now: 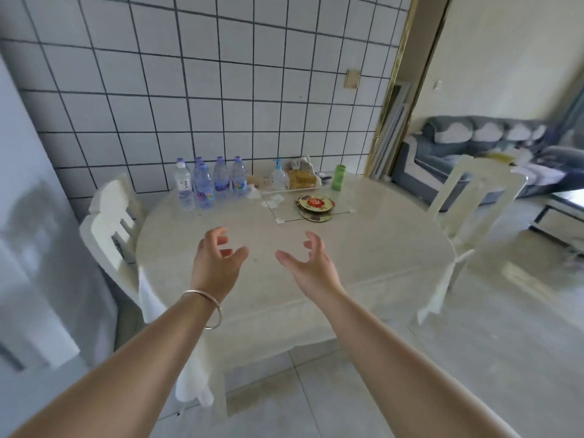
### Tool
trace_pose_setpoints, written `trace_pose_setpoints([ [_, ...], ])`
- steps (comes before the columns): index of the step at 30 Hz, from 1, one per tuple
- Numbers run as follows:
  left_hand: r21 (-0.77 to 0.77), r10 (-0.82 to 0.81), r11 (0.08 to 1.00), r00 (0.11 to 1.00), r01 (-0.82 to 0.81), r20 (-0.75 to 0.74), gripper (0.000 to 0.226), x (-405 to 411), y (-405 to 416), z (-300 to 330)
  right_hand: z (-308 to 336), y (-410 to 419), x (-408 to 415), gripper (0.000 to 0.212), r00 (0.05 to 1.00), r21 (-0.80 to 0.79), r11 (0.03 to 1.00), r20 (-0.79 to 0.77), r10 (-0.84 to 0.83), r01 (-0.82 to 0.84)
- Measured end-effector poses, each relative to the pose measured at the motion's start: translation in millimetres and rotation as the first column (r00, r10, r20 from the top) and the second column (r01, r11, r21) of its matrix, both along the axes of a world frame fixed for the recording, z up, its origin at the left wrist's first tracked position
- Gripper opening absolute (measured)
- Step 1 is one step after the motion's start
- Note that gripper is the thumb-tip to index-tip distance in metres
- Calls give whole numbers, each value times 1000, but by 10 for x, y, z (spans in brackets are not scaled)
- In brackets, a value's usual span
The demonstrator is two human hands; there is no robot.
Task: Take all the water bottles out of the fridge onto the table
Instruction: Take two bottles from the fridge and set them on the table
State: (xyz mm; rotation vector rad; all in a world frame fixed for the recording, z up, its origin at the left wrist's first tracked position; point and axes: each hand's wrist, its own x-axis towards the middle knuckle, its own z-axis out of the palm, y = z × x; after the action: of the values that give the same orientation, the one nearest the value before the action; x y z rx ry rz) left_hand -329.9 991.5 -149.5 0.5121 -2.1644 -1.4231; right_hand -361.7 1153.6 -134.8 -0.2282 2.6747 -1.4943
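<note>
Empty hands above the dining table

The left hand (pixel 218 263) and right hand (pixel 311 263) hover with fingers spread, holding nothing; the water bottles (pixel 208 183) stand clustered at the table (pixel 363 248) far-left edge.

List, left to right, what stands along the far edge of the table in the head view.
Cluster of clear plastic water bottles → clear pump-dispenser bottle with blue top → yellowish bagged food → green cylindrical plastic cup.

Clear water bottles (pixel 205 181) upright, clustered at table (pixel 363 248) far-left edge.
</note>
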Motion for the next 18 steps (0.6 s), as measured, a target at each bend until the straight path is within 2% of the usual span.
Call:
trace_pose_setpoints([
  [7,-60,-41,997,998,38,-54,44,814,150,136,262,138,644,80,993,32,997,-90,78,-75],
  [12,-17,48,999,995,-50,-90,42,1474,99,95,254,10,1135,79,970,46,977,-114,213,-209],
  [18,40,177,984,978,-174,-114,37,2287,-200,84,182,-484,1811,63,910,24,924,-164,381,-383],
])
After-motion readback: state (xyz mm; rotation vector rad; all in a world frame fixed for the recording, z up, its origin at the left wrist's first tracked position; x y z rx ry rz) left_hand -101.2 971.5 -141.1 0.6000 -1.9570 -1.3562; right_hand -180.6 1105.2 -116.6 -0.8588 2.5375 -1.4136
